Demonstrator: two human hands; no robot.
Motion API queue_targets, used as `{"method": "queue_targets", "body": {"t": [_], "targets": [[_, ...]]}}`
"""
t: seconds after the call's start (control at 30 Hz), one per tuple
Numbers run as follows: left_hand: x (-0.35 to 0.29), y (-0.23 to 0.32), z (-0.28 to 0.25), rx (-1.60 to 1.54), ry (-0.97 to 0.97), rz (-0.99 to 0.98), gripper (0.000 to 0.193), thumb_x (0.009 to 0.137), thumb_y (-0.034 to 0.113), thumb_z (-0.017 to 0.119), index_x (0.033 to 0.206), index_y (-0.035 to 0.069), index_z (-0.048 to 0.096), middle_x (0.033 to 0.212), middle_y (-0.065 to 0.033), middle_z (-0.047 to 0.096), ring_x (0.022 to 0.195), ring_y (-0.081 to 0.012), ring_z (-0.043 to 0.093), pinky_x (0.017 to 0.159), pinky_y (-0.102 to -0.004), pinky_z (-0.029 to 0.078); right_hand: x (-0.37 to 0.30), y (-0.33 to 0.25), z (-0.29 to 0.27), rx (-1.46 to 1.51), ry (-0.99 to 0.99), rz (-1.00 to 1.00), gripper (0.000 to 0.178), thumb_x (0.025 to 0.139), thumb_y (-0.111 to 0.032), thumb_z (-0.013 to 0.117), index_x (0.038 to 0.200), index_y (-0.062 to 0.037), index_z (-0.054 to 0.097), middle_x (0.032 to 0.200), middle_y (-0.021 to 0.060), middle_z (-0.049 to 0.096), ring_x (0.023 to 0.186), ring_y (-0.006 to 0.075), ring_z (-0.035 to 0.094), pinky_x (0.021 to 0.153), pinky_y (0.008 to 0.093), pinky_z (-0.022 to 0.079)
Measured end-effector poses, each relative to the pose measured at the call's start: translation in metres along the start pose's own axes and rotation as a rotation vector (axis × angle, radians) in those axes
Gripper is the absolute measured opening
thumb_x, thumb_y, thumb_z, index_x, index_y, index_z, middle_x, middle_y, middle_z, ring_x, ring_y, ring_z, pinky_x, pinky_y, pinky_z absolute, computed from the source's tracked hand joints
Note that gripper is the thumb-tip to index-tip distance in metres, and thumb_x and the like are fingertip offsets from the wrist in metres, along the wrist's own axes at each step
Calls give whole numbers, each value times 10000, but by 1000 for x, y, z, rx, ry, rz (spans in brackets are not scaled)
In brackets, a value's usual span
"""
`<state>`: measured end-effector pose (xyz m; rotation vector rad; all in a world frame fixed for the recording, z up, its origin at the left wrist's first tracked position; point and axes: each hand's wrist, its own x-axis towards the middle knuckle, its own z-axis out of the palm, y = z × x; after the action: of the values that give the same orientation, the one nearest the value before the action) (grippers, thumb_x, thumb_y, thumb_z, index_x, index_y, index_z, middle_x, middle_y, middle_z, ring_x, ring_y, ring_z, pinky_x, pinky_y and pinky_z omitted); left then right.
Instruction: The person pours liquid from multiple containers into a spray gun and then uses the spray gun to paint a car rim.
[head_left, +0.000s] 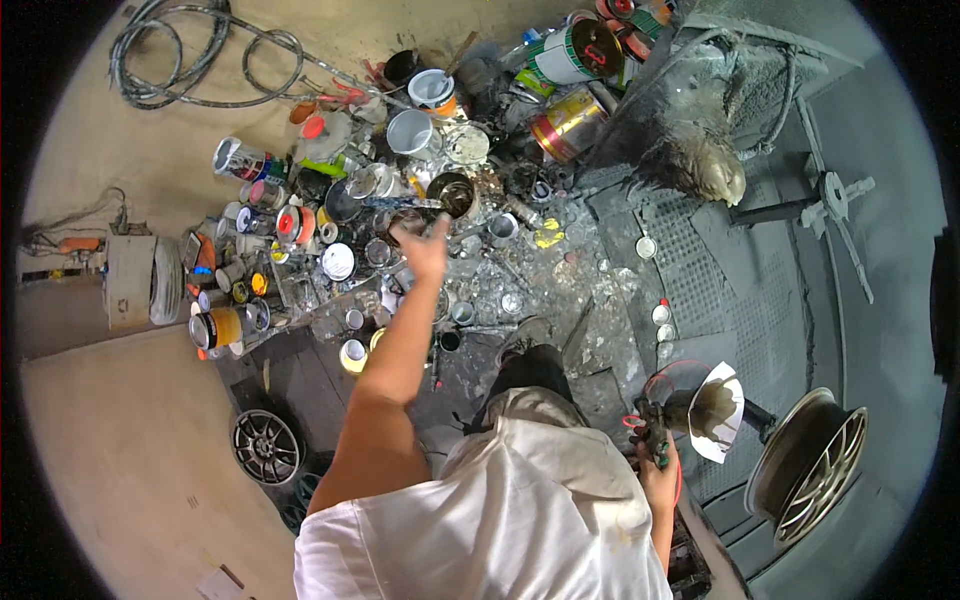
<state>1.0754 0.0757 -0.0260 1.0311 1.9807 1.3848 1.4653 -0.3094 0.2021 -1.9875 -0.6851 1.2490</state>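
My left hand reaches out over the cluttered work surface, fingers apart, with nothing visible in it. Just beyond its fingertips stands an open can with dark contents. A flat paint-smeared stick lies level with that can's rim, pointing left. Low on the right, my right hand is closed around a spray gun. A white piece of paper with a grey-brown stain shows beside the gun's dark cup; whether it touches the cup I cannot tell. A red hose runs by the right wrist.
Several paint tins, tubs and lids crowd the surface, including a grey tub and a gold tin. A spoked wheel rim stands right of the spray gun. Another rim leans at lower left. Coiled hose lies at upper left.
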Motion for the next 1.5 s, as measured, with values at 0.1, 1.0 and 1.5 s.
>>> {"method": "queue_targets", "body": {"t": [0.1,1.0,1.5], "targets": [[-27,-8,28,104,-100,190,984,665,257,952,1403,25,344,1339,-224,485,1240,-326,495,1083,-447,397,-1,2,2,-37,30,25,408,932,14,656,1325,54,552,1105,100,702,957,159,646,831,283,511],[-219,322,-57,303,-682,850,1144,561,218,946,1514,36,341,1416,-228,523,1311,-378,515,1140,-451,386,27,55,-26,-348,-77,-386,605,802,-15,640,1390,-36,499,1162,319,640,1115,501,598,934,552,487],[-419,388,-89,378,-852,1403,1052,585,187,911,1502,96,402,1368,-187,523,1311,-383,469,1079,-509,303,-55,91,-89,-286,-51,-359,330,804,-22,611,1126,13,546,1080,329,639,1071,521,590,894,559,465]]}}
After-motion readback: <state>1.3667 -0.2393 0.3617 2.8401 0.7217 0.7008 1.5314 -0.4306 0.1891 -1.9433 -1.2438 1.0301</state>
